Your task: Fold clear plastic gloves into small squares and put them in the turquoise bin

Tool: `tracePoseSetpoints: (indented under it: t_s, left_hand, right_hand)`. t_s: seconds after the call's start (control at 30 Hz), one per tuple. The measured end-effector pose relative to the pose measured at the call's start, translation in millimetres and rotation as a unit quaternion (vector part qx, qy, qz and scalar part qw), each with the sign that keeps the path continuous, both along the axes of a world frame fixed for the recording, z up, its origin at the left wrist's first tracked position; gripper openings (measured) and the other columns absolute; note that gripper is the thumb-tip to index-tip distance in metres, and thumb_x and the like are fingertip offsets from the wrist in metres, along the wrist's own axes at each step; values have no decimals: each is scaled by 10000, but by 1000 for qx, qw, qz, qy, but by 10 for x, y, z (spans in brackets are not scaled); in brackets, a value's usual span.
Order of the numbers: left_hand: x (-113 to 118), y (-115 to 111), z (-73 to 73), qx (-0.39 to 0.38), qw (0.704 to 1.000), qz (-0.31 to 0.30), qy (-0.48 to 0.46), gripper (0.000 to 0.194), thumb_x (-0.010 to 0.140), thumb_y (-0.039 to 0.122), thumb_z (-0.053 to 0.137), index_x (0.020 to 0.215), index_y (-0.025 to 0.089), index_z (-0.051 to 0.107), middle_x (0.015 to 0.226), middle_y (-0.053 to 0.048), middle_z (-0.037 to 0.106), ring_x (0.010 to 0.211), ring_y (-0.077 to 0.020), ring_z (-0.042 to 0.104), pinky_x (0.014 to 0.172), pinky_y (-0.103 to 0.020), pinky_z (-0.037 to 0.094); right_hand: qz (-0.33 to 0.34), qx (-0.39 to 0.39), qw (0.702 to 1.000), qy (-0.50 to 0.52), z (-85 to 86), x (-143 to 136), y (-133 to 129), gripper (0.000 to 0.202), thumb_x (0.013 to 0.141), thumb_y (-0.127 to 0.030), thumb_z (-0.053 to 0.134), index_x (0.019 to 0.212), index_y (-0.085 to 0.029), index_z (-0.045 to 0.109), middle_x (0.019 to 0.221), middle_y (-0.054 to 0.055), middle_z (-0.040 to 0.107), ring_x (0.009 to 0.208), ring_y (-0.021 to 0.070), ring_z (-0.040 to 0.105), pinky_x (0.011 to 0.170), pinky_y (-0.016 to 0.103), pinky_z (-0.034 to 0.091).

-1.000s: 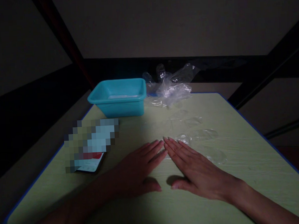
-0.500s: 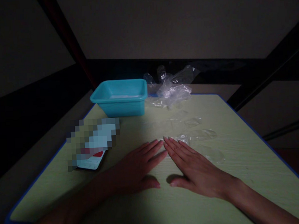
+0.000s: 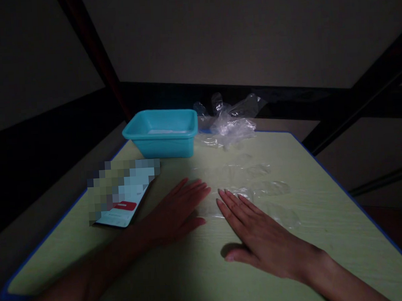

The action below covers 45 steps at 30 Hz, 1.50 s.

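Observation:
A clear plastic glove (image 3: 234, 173) lies spread flat on the table, its finger parts pointing right. My right hand (image 3: 259, 233) rests palm down over the glove's near part, fingers stretched out and thumb apart, hiding some of it. To the left, my left hand (image 3: 177, 210) is palm down with its fingers extended, just short of the glove's left end; whether it touches the table I cannot tell. Neither hand holds anything. Farther back is a crumpled pile of clear plastic gloves (image 3: 231, 124).
A turquoise plastic basin (image 3: 167, 145) stands at the back left, with something white inside. Left of my left hand lies a phone (image 3: 123, 213), its screen lit and partly pixelated. The pale table (image 3: 327, 251) has a blue edge, with a dark wall behind it.
My hands have moved apart: the left has drawn back to the left, while the right has shifted slightly nearer to me. The glove between them shows more.

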<state>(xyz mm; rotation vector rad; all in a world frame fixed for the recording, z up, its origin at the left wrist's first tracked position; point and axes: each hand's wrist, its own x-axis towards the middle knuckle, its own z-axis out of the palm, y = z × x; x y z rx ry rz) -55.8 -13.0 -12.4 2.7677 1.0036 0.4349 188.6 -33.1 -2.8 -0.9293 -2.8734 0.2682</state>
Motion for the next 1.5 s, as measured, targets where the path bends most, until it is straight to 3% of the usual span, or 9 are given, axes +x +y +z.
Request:
tracePoseSetpoints:
  t_s: [0.27,0.43,0.53,0.6,0.73,0.83,1.0,1.23,1.5]
  left_hand:
    - [-6,11,4,42,999,15,3,492,948,388,260,1367,131,242,1332,-149,475,1289,-229,365,1090,-488,208]
    - [-3,0,56,84,996,0,-13,452,948,328,281,1356,134,255,1220,-137,578,1168,-213,509,1056,-481,284]
    - [-17,-20,78,102,995,-10,-21,449,948,299,302,1363,140,243,1139,-111,633,1102,-198,560,1043,-475,314]
    - [-23,-29,102,113,993,-10,-29,431,945,277,316,1355,149,270,1117,-95,647,1080,-188,573,1044,-468,319]
    - [85,-2,212,127,990,36,-46,334,935,224,320,1228,128,446,1131,-105,635,1061,-183,578,1032,-434,353]
    - [326,66,305,101,994,38,-21,295,911,231,369,1126,115,534,1139,-108,625,1065,-196,569,1003,-400,392]
    - [744,228,271,70,996,23,44,426,885,308,459,1201,24,492,1340,-184,462,1265,-251,403,1062,-360,316]
    - [780,341,34,26,995,28,91,558,921,396,364,1336,24,327,1441,-189,300,1346,-237,264,1082,-348,243]
    - [774,342,-15,20,996,30,83,585,924,419,344,1354,23,307,1452,-179,278,1355,-244,240,1085,-363,232]
  right_hand:
    - [-3,-68,997,-35,130,-17,-80,815,845,-585,402,1406,-28,202,1457,222,116,1360,299,71,1086,475,237]
    - [-3,-86,996,-7,172,-11,-141,852,807,-587,477,1423,-80,178,1469,184,114,1365,297,78,1087,473,244]
    - [6,-131,991,-3,284,9,-80,812,812,-590,468,1403,-70,270,1453,185,242,1347,291,217,1064,455,306]
    - [-3,-136,990,42,365,40,39,654,852,-508,476,1366,-116,379,1405,147,393,1289,257,367,1035,421,361]
    - [-150,-88,968,181,402,153,498,259,867,-307,489,1031,-187,649,1034,81,686,894,219,647,770,381,522]
    - [-270,-64,931,237,318,242,931,128,768,-200,559,838,-160,659,843,72,693,752,195,635,681,330,504]
    - [-319,-72,911,250,104,306,1395,244,614,-175,678,846,-123,623,775,77,667,678,179,596,630,300,473]
    - [-344,-121,887,284,-73,348,1508,310,535,-174,679,834,-141,603,584,-34,569,544,114,522,526,230,415]
    - [-299,-185,883,310,84,282,1460,161,535,-304,636,531,-172,543,479,-29,526,464,106,472,461,240,384]
